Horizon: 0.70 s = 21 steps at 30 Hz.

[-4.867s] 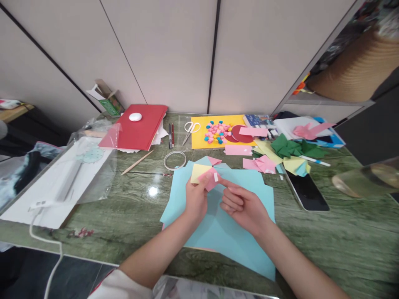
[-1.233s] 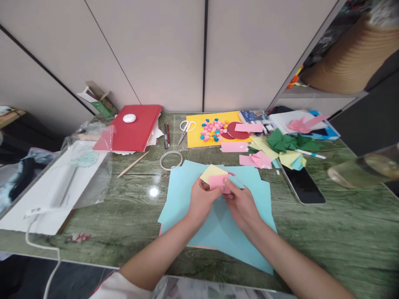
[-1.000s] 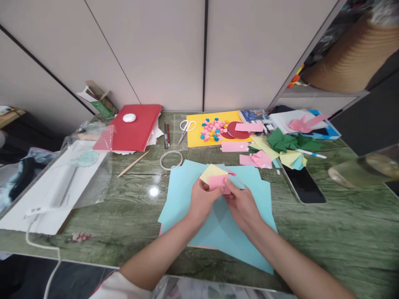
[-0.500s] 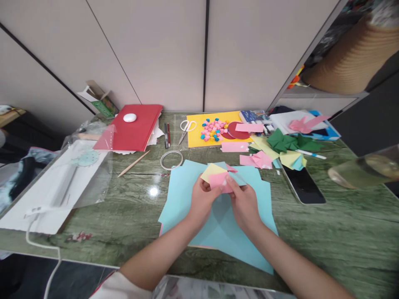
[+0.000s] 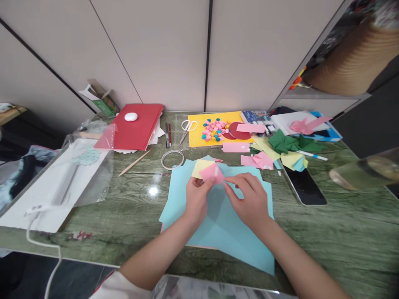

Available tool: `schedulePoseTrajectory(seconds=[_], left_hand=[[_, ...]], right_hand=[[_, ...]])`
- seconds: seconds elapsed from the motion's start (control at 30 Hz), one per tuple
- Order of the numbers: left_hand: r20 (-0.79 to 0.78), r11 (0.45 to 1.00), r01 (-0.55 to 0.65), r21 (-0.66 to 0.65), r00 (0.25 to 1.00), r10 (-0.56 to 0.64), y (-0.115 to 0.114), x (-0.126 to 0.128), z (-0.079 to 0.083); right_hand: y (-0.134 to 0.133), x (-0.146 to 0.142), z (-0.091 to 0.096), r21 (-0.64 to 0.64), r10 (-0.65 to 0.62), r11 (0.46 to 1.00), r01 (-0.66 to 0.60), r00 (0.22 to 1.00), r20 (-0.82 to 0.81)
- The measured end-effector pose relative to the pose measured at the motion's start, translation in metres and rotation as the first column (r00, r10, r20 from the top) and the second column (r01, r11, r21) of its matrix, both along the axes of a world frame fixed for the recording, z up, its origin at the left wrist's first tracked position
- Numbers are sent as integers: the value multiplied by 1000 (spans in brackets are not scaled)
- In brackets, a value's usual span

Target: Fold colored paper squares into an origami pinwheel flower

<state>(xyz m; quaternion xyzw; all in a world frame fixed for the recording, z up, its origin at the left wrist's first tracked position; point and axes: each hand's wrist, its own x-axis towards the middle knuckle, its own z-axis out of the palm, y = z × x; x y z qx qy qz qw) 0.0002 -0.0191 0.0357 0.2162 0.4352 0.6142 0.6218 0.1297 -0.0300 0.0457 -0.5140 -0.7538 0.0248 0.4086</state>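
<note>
My left hand (image 5: 197, 199) pinches a folded paper piece (image 5: 210, 171) between thumb and fingers; its pink and yellow panels face up, with bits of blue and pink behind. At its right-hand corner, the thumb and forefinger of my right hand (image 5: 247, 201) come together on the pink edge; the other fingers are curled. A small whitish patch shows on the pink panel. Beneath both hands lie overlapping light-blue sheets (image 5: 218, 232). Just beyond them are pink folded paper (image 5: 258, 160) and a pink strip (image 5: 236, 147).
White-handled scissors (image 5: 188, 126), a tape roll (image 5: 172, 160) and a wooden stick (image 5: 134, 162) lie to the left. Small paper balls (image 5: 213, 129) rest on a yellow sheet (image 5: 195, 141). A phone (image 5: 307, 186) and a clear cup (image 5: 358, 172) are at the right.
The folded paper has tilted and moved slightly left in my left hand. My right hand has shifted its grip to the paper's right corner, uncovering more of the pink panel.
</note>
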Motion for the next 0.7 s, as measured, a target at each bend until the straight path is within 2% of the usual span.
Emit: schedulePoseTrajectory(seconds=[0.07, 0.13, 0.27, 0.43, 0.7], left_hand=[[-35, 999, 30, 18, 999, -29, -3, 2, 1], [-70, 997, 54, 50, 996, -50, -5, 3, 1], [-125, 990, 94, 109, 989, -80, -8, 4, 2], [-190, 984, 87, 153, 980, -57, -10, 3, 4], [-327, 986, 68, 154, 945, -14, -13, 2, 7]], right_hand=[[1, 1, -1, 118, -41, 993, 29, 994, 99], [1, 0, -1, 158, -87, 985, 63, 986, 144], [0, -1, 0, 189, -108, 979, 79, 983, 149], [-3, -2, 3, 187, -79, 981, 55, 988, 129], [-3, -1, 5, 183, -71, 982, 48, 990, 123]])
